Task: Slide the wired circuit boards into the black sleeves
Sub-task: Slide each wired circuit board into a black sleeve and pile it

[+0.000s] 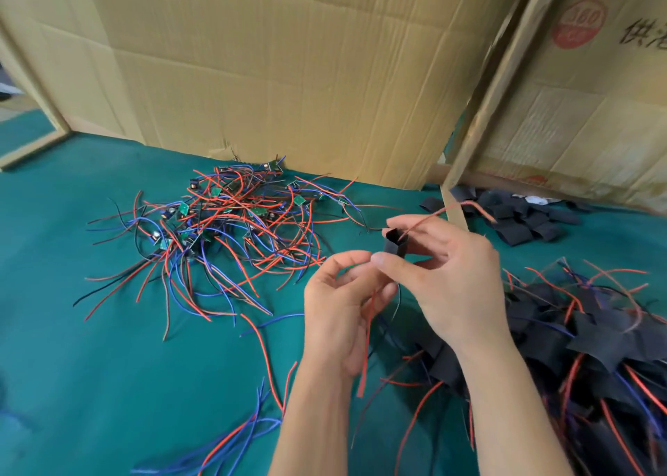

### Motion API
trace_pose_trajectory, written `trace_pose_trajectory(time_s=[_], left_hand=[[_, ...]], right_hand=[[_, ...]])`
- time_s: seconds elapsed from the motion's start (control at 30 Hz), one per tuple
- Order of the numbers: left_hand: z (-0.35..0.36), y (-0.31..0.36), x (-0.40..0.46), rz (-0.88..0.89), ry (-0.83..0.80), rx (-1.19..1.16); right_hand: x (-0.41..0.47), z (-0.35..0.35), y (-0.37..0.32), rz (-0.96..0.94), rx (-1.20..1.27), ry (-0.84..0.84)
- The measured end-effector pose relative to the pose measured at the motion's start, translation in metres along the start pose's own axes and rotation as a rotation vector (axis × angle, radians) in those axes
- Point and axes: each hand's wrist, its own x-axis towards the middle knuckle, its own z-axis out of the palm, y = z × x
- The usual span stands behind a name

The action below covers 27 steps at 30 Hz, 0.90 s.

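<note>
Circuit boards with their red, blue and black leads are mostly still sitting in a big tangled pile [231, 230] on the green table [90, 349], up toward the cardboard wall [288, 78], so I'd say there's plenty left to do. Over on the near right there's a heap of finished ones [584, 338], black sleeves with wires poking out both ends, which looks like a decent chunk already done. Hard to count either pile, way too tangled. Empty sleeves [519, 219] are stacked flat further back on the right, next to a wooden strip [455, 205]. Right now one black sleeve [395, 243] is held up in the air between both hands: the right hand [454, 277] pinches it with thumb and fingers curled around it, and a red wire [451, 209] already pokes out of its open top end. The left hand [339, 313] is just below, fingers curled around the red wires [366, 338] trailing out the bottom. Can't actually see the board itself, so I'm guessing it's inside or halfway in. This piece looks nearly seated, then it's on to the next one.
</note>
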Motion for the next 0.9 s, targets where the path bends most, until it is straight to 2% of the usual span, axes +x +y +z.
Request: trace_pose_trajectory(time_s=[0.23, 0.37, 0.47, 0.57, 0.63, 0.67, 0.73, 0.8, 0.83, 0.9], left_hand=[[0.000, 0.007, -0.001, -0.188, -0.141, -0.192], [-0.002, 0.008, -0.003, -0.167, -0.281, -0.033], [-0.004, 0.009, 0.001, -0.035, -0.114, 0.132], [-0.010, 0.010, 0.007, 0.040, 0.013, 0.159], [-0.010, 0.006, 0.011, 0.086, 0.074, 0.199], [-0.010, 0.004, 0.012, 0.120, 0.126, 0.215], [-0.009, -0.002, 0.013, 0.200, 0.237, 0.268], [-0.010, -0.005, 0.013, 0.282, 0.316, 0.349], [-0.012, -0.005, 0.013, 0.324, 0.358, 0.396], [-0.015, -0.005, 0.014, 0.412, 0.454, 0.492]], right_hand=[[-0.003, 0.003, -0.007, -0.055, -0.061, 0.077], [-0.003, -0.019, -0.019, 0.011, -0.172, 0.121], [-0.003, -0.080, -0.028, 0.142, -0.197, 0.119], [-0.008, -0.173, -0.006, 0.338, -0.574, -0.084], [-0.003, -0.223, 0.023, 0.290, -0.856, -0.149], [0.006, -0.234, 0.027, 0.238, -0.908, -0.149], [0.038, -0.212, 0.001, 0.145, -0.910, -0.146], [0.073, -0.127, -0.041, 0.084, -0.944, -0.204], [0.079, -0.079, -0.056, -0.041, -0.949, -0.280], [0.091, 0.010, -0.055, -0.127, -0.920, -0.465]])
